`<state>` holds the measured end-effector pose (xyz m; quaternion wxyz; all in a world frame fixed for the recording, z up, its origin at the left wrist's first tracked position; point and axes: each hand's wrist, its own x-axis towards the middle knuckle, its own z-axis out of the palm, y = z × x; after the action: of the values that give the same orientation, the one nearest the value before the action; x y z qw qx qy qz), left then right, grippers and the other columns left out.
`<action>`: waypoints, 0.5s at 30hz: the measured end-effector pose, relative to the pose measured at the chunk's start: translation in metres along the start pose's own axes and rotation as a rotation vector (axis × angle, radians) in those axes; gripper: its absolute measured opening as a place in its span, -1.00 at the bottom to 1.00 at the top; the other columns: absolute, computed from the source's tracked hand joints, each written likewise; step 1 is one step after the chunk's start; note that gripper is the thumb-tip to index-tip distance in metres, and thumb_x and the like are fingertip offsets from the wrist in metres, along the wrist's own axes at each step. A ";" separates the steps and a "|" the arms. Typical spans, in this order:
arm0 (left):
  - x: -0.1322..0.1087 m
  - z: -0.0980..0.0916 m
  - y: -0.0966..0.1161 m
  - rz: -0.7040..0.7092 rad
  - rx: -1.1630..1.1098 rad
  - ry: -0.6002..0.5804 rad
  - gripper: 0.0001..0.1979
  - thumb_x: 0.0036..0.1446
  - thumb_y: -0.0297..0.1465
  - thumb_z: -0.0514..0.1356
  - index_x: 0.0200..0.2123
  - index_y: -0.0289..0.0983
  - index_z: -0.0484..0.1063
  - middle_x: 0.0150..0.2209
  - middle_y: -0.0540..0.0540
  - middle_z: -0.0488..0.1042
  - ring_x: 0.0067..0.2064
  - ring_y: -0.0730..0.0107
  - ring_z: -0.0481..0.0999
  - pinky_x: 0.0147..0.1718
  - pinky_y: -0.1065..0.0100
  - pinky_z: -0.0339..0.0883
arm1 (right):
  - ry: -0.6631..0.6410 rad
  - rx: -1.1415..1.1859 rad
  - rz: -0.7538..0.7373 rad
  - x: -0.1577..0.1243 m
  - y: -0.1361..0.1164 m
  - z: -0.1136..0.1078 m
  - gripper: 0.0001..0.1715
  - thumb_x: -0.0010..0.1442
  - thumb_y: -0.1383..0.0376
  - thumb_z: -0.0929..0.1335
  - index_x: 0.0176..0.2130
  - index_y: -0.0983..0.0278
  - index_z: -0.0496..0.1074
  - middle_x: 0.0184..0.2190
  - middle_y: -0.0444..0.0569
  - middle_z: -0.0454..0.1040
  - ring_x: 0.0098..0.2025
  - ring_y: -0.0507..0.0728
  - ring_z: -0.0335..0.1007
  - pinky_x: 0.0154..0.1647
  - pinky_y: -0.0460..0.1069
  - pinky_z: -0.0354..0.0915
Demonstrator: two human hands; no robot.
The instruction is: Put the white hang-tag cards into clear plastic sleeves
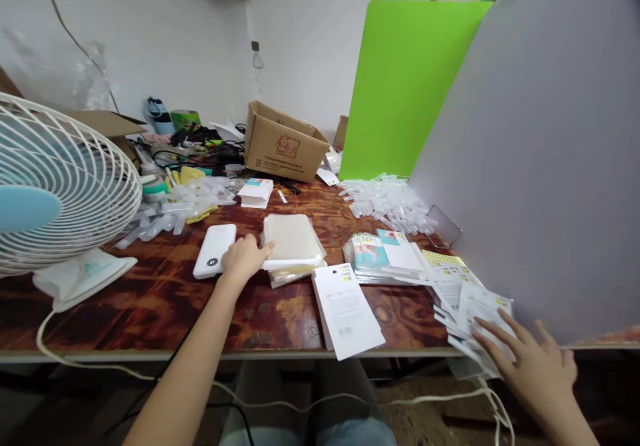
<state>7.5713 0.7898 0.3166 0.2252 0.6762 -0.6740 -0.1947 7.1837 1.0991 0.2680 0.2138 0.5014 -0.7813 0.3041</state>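
My left hand (243,257) reaches across the wooden table (150,299) and touches the near left edge of a stack of clear, cream-tinted sleeves (293,241); its fingers are curled, the tips at the stack's edge. A white power bank (215,251) lies just left of that hand. My right hand (533,359) lies with fingers spread flat on a fanned pile of white printed cards (470,313) at the table's front right edge. A white card package (347,309) lies between the two hands, overhanging the edge.
A white fan (60,179) stands at the left. A cardboard box (283,143) sits at the back. A stack of printed packs (383,256) and a heap of small clear plastic pieces (390,203) lie right of centre. A grey board (545,146) and a green board (400,79) stand at the right.
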 end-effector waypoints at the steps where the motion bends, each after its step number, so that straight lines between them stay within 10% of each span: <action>1: 0.004 0.001 -0.004 -0.015 0.029 -0.028 -0.61 -0.05 -0.06 0.19 -0.36 -0.29 0.48 -0.18 -0.45 0.55 -0.08 -0.36 0.48 -0.15 -0.12 0.30 | 0.043 0.013 -0.043 0.000 -0.012 0.002 -0.46 0.19 -0.14 0.21 -0.23 0.14 0.56 -0.08 0.06 0.52 0.07 0.40 0.36 0.14 0.44 0.12; 8: -0.007 0.006 -0.001 0.019 0.032 0.090 -0.76 0.00 -0.15 0.18 -0.43 -0.22 0.39 -0.13 -0.38 0.52 0.00 -0.34 0.43 -0.10 -0.17 0.24 | -0.234 0.089 -0.718 -0.014 -0.160 0.023 -0.37 0.29 0.10 0.26 0.27 0.22 0.14 0.27 -0.05 0.20 0.33 0.24 0.01 0.23 0.18 0.14; 15: -0.023 -0.007 0.008 0.066 -0.447 0.115 -0.88 0.13 -0.34 0.09 -0.41 -0.17 0.16 -0.06 -0.25 0.50 0.12 -0.02 0.41 0.06 -0.04 0.24 | 0.164 0.295 -0.690 -0.034 -0.161 0.032 -0.49 0.18 0.56 0.21 0.06 0.25 0.42 0.08 0.08 0.42 0.20 0.25 0.26 0.20 0.22 0.18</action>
<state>7.5682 0.8132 0.3257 0.4137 0.5971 -0.6217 -0.2929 7.3434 1.0492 0.2646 0.2910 0.7343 -0.4947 0.3624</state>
